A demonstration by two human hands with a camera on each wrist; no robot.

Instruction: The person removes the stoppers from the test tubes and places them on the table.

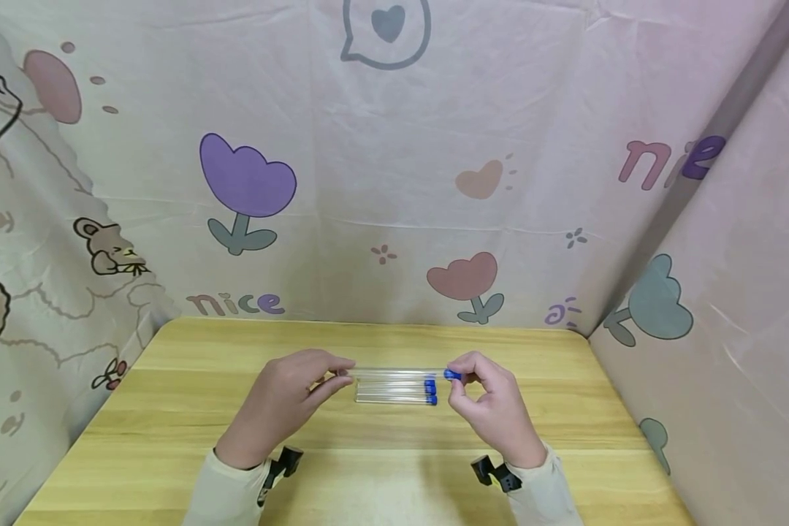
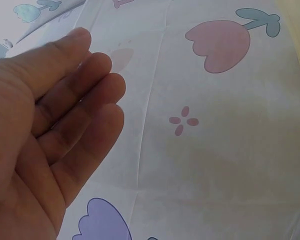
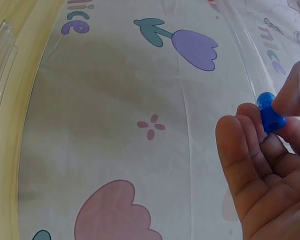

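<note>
A clear test tube with a blue cap is held level between both hands, its cap pointing right. My left hand has its thumb and forefinger at the tube's plain end; in the left wrist view the tube does not show beside the fingers. With thumb and fingertips my right hand pinches the cap, which the right wrist view shows close, the tube running up and away from it. Just nearer to me, several similar blue-capped tubes lie side by side, caps to the right.
The light wooden table extends around the hands. Behind it hangs a pale cloth printed with flowers and hearts, and more of the same cloth closes off the left and right sides.
</note>
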